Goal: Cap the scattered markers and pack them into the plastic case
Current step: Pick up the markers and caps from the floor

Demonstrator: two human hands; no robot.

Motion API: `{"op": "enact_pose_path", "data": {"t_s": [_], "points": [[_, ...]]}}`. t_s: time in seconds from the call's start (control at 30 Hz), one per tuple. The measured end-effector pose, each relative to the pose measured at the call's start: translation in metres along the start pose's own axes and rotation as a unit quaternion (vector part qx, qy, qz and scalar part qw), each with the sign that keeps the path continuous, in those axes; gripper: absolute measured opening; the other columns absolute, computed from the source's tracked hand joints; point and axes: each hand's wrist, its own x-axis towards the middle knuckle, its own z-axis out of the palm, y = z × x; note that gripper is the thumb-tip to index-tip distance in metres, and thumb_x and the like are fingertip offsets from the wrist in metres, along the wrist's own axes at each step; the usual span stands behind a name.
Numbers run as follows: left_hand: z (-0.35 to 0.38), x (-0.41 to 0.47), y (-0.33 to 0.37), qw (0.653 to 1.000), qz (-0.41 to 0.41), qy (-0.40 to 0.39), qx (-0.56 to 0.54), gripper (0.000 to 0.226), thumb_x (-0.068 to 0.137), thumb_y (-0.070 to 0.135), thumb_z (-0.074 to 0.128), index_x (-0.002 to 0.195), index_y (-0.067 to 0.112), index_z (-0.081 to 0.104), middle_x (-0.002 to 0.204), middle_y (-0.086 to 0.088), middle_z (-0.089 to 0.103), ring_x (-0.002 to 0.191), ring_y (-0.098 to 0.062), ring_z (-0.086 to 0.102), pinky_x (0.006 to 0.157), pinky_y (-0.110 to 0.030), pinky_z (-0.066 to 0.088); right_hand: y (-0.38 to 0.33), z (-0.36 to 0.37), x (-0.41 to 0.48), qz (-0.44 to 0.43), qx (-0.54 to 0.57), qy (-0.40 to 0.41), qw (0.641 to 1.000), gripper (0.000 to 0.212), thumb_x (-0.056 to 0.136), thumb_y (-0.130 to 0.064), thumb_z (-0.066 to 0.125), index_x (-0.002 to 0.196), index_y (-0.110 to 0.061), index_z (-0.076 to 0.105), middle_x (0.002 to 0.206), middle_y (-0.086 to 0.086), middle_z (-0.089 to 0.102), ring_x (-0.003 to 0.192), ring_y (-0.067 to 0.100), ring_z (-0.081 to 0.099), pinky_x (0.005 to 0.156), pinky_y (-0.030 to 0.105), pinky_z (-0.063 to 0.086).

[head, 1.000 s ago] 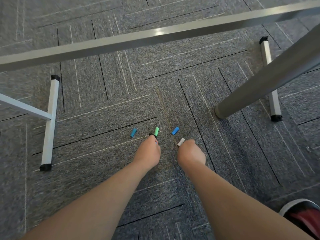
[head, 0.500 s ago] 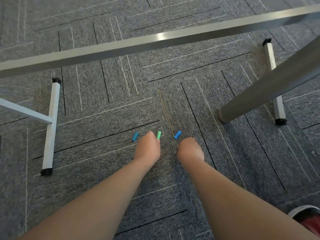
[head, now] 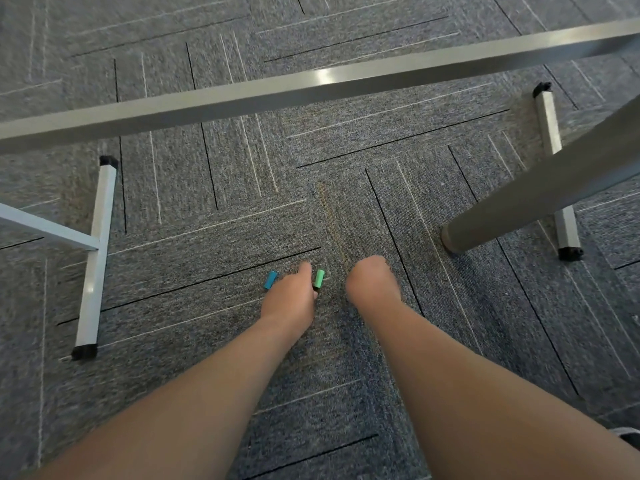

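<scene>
Small marker caps lie on the grey carpet. A teal-blue cap [head: 270, 279] rests just left of my left hand [head: 290, 299]. A green cap [head: 318, 278] with a dark end lies against that hand's right side, by the thumb. My left hand is knuckles-up with fingers curled down onto the carpet between these two caps; what is under it is hidden. My right hand [head: 372, 284] is closed in a fist, pressed down where a second blue cap lay, which is now covered. No markers and no plastic case are in view.
A grey metal crossbar [head: 322, 85] spans the view above the floor. A thick grey table leg [head: 540, 199] stands at the right. White frame feet with black end caps stand at the left [head: 95, 258] and the far right [head: 557, 168]. A shoe tip [head: 628, 434] shows at the right edge.
My right hand closed around a white cap, then slid forward over the blue cap. My left hand moved forward between the teal-blue and green caps.
</scene>
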Motion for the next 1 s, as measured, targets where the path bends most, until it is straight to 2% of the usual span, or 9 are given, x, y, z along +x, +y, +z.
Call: {"op": "enact_pose_path", "data": {"t_s": [0.13,0.27,0.4,0.5,0.63,0.73,0.8,0.9,1.0], "points": [[0.002,0.004,-0.005,1.000,0.008,-0.013,-0.001,0.014,0.098,0.015,0.052,0.105,0.019,0.041,0.082,0.001,0.056,0.071,-0.014,0.056,0.061,-0.040,0.053,-0.006,0.004,0.007,-0.018,-0.072,-0.015,0.997,0.035,0.098,-0.007,0.042,0.130,0.006,0.043,0.099,0.011,0.059,0.086,0.028,0.060,0.067,0.034,0.044],[0.004,0.007,-0.007,0.999,0.039,-0.016,0.027,0.012,0.099,0.017,0.052,0.099,0.021,0.040,0.082,0.002,0.054,0.073,-0.016,0.055,0.063,-0.042,0.054,-0.009,0.007,0.009,-0.018,-0.129,-0.010,0.991,0.027,0.095,-0.005,0.049,0.121,0.002,0.054,0.094,0.012,0.061,0.077,0.025,0.055,0.065,0.033,0.047],[0.007,0.009,-0.004,0.997,0.045,-0.005,0.067,0.021,0.096,0.017,0.057,0.094,0.021,0.037,0.075,0.005,0.051,0.072,-0.019,0.056,0.060,-0.040,0.052,-0.009,0.010,0.009,-0.017,-0.135,0.011,0.991,0.020,0.094,-0.007,0.053,0.112,-0.003,0.061,0.096,0.010,0.068,0.076,0.025,0.058,0.065,0.033,0.049],[0.010,0.010,-0.002,0.997,0.048,0.002,0.065,0.018,0.097,0.019,0.057,0.090,0.021,0.040,0.080,0.000,0.056,0.073,-0.023,0.057,0.059,-0.040,0.049,-0.011,0.009,0.007,-0.027,-0.135,0.008,0.990,0.018,0.095,-0.008,0.053,0.109,-0.005,0.064,0.094,0.008,0.066,0.075,0.025,0.058,0.065,0.033,0.048],[0.012,0.006,-0.004,0.997,0.050,0.012,0.051,0.007,0.099,0.022,0.053,0.100,0.016,0.051,0.088,-0.002,0.054,0.074,-0.023,0.055,0.059,-0.036,0.040,-0.019,0.013,0.003,-0.046,-0.074,0.007,0.996,0.018,0.095,-0.014,0.054,0.107,-0.001,0.059,0.086,0.009,0.066,0.076,0.026,0.064,0.063,0.033,0.051],[0.011,0.002,-0.016,0.999,0.014,0.040,0.008,0.006,0.100,0.019,0.049,0.099,0.014,0.053,0.092,-0.002,0.054,0.072,-0.020,0.056,0.055,-0.033,0.039,-0.031,0.018,-0.003,-0.074,-0.050,-0.006,0.996,0.018,0.096,-0.011,0.052,0.107,0.000,0.060,0.082,0.008,0.061,0.073,0.026,0.060,0.065,0.033,0.051],[0.005,0.003,-0.028,0.997,-0.032,0.071,-0.018,0.007,0.100,0.016,0.050,0.094,0.012,0.052,0.086,-0.001,0.053,0.067,-0.017,0.054,0.050,-0.030,0.035,-0.041,0.022,-0.007,-0.082,-0.050,-0.025,0.995,0.017,0.097,-0.009,0.050,0.106,0.000,0.061,0.076,0.007,0.062,0.068,0.024,0.061,0.066,0.035,0.057],[-0.006,0.009,-0.042,0.993,-0.068,0.093,-0.025,0.014,0.101,0.018,0.047,0.089,0.013,0.048,0.082,-0.003,0.054,0.063,-0.016,0.050,0.049,-0.030,0.032,-0.051,0.022,-0.013,-0.092,-0.062,-0.035,0.993,0.016,0.095,-0.006,0.051,0.105,-0.002,0.063,0.090,0.010,0.068,0.076,0.025,0.065,0.074,0.038,0.060],[-0.015,0.015,-0.048,0.991,-0.103,0.081,0.004,0.005,0.097,0.010,0.053,0.093,0.011,0.051,0.077,-0.002,0.051,0.063,-0.018,0.051,0.048,-0.031,0.031,-0.052,0.021,-0.015,-0.100,-0.088,-0.040,0.990,0.018,0.094,-0.002,0.050,0.106,-0.003,0.064,0.101,0.011,0.067,0.087,0.027,0.067,0.080,0.041,0.059]]}}
